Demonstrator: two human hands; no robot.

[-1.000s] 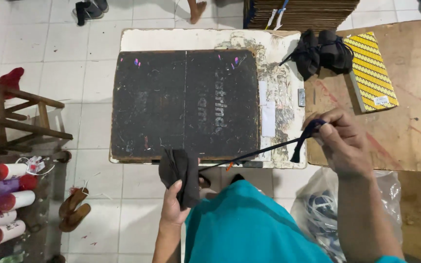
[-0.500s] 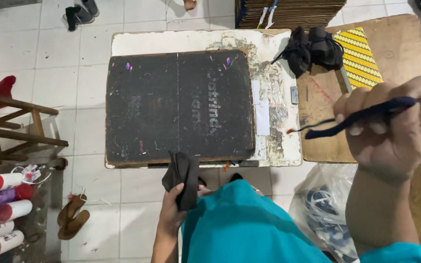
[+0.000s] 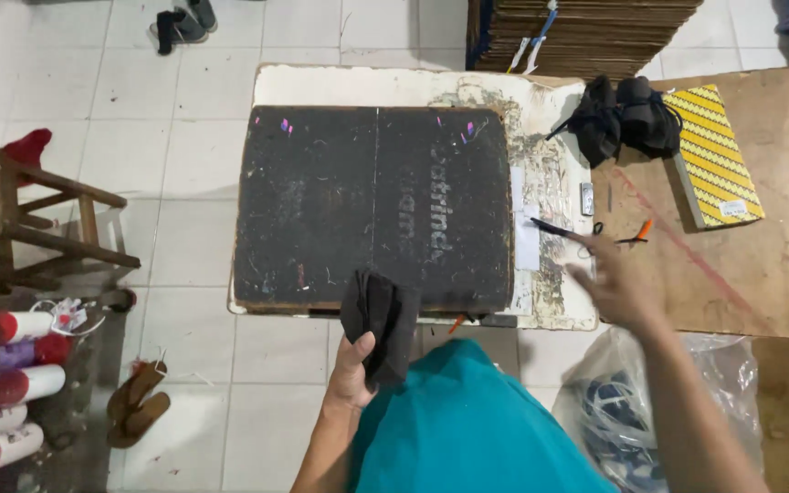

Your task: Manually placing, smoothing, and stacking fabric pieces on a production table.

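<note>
My left hand (image 3: 353,370) grips a folded piece of black fabric (image 3: 381,319) at the near edge of a dark, worn work board (image 3: 372,205) that lies on a white table (image 3: 541,100). Blurred with motion, my right hand (image 3: 618,288) hovers with fingers spread and nothing in it above the table's right edge. A thin dark strip (image 3: 550,228) lies on the table just beyond its fingertips. A bundle of black fabric pieces (image 3: 618,119) rests at the far right corner of the table.
A brown board (image 3: 760,274) to the right carries a yellow patterned box (image 3: 712,155). Stacked cardboard (image 3: 586,32) sits beyond. A plastic bag (image 3: 618,411) lies by my right knee. A wooden stool (image 3: 20,219), spray cans (image 3: 11,383) and sandals (image 3: 134,402) are on the left floor.
My right hand held a thin dark strip up high, then lowered and let it go; the strip now lies on the table. The left hand kept hold of the black fabric.
</note>
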